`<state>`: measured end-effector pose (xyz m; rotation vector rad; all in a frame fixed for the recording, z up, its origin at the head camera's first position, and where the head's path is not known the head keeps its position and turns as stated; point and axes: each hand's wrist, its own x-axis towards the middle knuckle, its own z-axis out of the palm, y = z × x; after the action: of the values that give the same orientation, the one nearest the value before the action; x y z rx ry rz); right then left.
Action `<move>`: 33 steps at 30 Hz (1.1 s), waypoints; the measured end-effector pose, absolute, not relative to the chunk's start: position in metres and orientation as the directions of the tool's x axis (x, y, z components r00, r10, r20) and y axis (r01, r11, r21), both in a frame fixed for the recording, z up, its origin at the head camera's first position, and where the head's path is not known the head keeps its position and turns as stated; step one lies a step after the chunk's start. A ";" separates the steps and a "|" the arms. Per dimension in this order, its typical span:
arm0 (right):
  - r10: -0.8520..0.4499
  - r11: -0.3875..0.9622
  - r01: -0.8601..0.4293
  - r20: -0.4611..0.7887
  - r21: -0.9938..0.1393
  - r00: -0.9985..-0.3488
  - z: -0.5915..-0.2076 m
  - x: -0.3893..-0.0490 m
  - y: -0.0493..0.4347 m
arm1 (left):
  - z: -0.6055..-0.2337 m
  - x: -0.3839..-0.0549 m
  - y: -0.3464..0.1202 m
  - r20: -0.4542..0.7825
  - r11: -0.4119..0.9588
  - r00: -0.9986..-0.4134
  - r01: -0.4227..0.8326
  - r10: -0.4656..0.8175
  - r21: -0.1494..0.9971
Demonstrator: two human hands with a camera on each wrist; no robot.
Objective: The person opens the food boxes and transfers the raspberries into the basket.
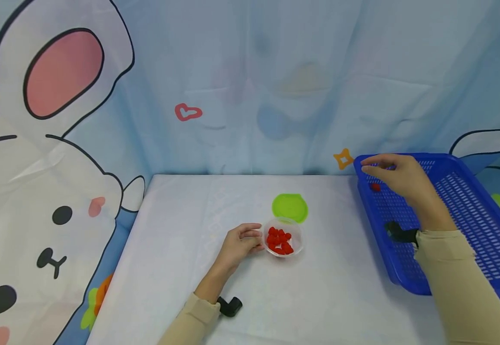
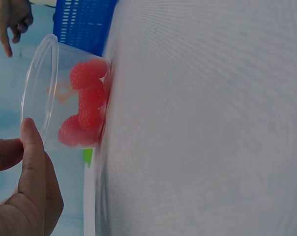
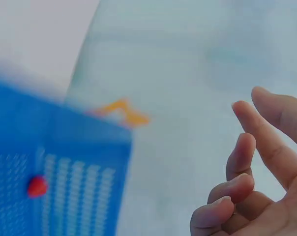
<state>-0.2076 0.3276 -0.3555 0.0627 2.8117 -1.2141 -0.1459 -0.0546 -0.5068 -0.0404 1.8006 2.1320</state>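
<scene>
L hand [image 1: 238, 245] prob. touching cup [image 1: 297, 241], R hand [image 1: 398, 175] over bskt [image 1: 465, 203].

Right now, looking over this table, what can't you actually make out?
- Blue basket: right end cut off by the head view's edge.
- Basket floor beneath the right sleeve: hidden by that arm in the head view.
- Exact count of red berries in the cup: they overlap in the head view.
- Red piece in the basket: surface blurred in the right wrist view.
</scene>
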 end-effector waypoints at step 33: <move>-0.355 0.388 0.005 -0.154 -0.922 -0.922 -0.480 -0.175 0.216 | -0.507 -0.146 -0.054 -0.239 -0.134 -0.940 -0.276 0.243 0.952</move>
<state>-0.1747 0.2159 -0.4801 -0.3058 2.3246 -1.5456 -0.1463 -0.0543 -0.5070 -0.0371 1.8012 2.1365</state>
